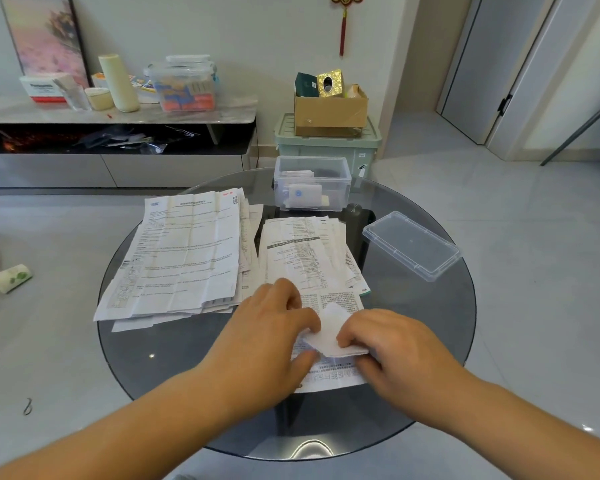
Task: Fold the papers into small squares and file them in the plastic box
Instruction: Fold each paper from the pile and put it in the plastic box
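Paper, partly folded and blank side up, is held low over the near part of the round glass counter. Its left edge is pinched by the left hand and its right edge by the right hand, with the fingers of both curled. A printed sheet is seen lying beneath it. Further back, unfolded papers are laid in a left stack and a right stack, side by side. The box is set uncovered at the far edge, with folded squares inside. The lid is laid to the right, apart from the box.
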`<state>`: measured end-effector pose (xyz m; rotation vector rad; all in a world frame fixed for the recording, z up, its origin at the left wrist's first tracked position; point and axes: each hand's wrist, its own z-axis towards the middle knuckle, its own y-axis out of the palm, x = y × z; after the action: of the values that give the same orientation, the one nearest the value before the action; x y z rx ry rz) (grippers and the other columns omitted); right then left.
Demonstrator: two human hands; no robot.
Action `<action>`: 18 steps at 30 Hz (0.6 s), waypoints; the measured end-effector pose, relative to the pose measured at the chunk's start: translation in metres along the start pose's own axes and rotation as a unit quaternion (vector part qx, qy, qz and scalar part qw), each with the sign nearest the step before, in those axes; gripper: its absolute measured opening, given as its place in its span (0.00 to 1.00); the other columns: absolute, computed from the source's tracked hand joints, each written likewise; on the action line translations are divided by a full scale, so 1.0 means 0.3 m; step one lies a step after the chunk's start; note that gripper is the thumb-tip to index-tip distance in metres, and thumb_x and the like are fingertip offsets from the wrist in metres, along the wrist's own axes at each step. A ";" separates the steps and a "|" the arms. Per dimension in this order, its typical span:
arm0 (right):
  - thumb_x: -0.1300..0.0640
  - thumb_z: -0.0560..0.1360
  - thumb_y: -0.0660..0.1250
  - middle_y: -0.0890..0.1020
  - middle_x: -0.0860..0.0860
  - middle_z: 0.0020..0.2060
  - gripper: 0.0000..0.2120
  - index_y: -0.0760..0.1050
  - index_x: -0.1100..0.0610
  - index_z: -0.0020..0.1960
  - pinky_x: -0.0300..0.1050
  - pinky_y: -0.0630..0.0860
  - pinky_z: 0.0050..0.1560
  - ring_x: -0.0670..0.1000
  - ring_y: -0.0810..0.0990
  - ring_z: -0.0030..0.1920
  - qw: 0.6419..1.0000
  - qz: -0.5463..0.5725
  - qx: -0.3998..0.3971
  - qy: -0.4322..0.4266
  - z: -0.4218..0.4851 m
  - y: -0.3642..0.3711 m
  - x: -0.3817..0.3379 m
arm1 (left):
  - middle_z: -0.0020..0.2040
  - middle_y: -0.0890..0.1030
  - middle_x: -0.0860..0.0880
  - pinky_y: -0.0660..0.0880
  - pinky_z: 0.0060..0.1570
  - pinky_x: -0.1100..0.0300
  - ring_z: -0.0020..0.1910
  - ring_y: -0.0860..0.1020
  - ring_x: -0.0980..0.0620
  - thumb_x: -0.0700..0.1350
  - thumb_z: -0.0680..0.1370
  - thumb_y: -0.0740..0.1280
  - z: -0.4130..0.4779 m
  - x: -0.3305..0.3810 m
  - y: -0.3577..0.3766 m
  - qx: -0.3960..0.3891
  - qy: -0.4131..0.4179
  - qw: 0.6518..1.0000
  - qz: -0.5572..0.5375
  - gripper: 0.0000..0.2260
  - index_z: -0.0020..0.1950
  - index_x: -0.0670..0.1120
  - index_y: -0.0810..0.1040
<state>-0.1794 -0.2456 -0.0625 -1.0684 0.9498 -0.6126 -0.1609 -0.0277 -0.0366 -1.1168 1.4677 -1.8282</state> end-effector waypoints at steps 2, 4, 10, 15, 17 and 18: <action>0.53 0.73 0.64 0.75 0.37 0.40 0.04 0.73 0.46 0.46 0.27 0.63 0.37 0.39 0.70 0.40 1.000 0.004 -0.006 0.002 -0.007 -0.008 0.000 | 0.59 0.74 0.59 0.70 0.60 0.60 0.58 0.71 0.57 0.58 0.79 0.65 0.010 -0.020 0.005 -0.017 0.050 0.999 0.001 0.11 0.59 0.59 0.80; 0.51 0.75 0.65 0.70 0.35 0.38 0.01 0.73 0.46 0.45 0.31 0.65 0.39 0.39 0.71 0.42 1.000 0.016 -0.020 0.010 -0.015 -0.018 0.004 | 0.54 0.79 0.59 0.73 0.56 0.57 0.53 0.74 0.58 0.56 0.80 0.62 0.018 -0.027 0.011 -0.039 0.085 0.996 0.000 0.10 0.53 0.56 0.81; 0.44 0.79 0.65 0.75 0.36 0.38 0.07 0.72 0.40 0.42 0.36 0.68 0.43 0.41 0.72 0.47 0.992 0.053 -0.042 0.102 -0.004 -0.047 0.016 | 0.50 0.77 0.57 0.71 0.51 0.61 0.48 0.73 0.57 0.60 0.82 0.59 0.028 -0.005 0.025 -0.008 0.057 0.998 -0.024 0.10 0.59 0.58 0.73; 0.40 0.74 0.70 0.76 0.37 0.43 0.16 0.69 0.40 0.57 0.34 0.71 0.37 0.42 0.78 0.44 0.969 0.097 -0.044 0.223 0.016 -0.056 0.022 | 0.56 0.78 0.55 0.73 0.53 0.59 0.52 0.75 0.55 0.62 0.80 0.62 0.071 0.027 0.054 -0.015 -0.003 0.999 -0.042 0.17 0.66 0.59 0.67; 0.38 0.72 0.73 0.75 0.38 0.40 0.22 0.68 0.41 0.60 0.37 0.72 0.42 0.43 0.77 0.44 0.967 0.065 -0.049 0.239 0.026 -0.062 0.026 | 0.58 0.77 0.55 0.72 0.55 0.59 0.54 0.74 0.55 0.61 0.80 0.63 0.090 0.032 0.072 -0.015 -0.016 0.999 -0.041 0.18 0.67 0.58 0.67; 0.37 0.70 0.74 0.76 0.39 0.39 0.23 0.68 0.42 0.59 0.40 0.73 0.45 0.44 0.77 0.45 0.967 0.054 -0.047 0.246 0.031 -0.065 0.031 | 0.59 0.77 0.55 0.72 0.57 0.58 0.55 0.73 0.55 0.62 0.79 0.64 0.098 0.031 0.078 -0.016 -0.028 0.998 -0.046 0.19 0.67 0.57 0.68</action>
<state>-0.1664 -0.2563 -0.0460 -0.9562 1.4719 -0.7656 -0.1426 -0.0567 -0.0546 -1.2604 1.4410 -1.8252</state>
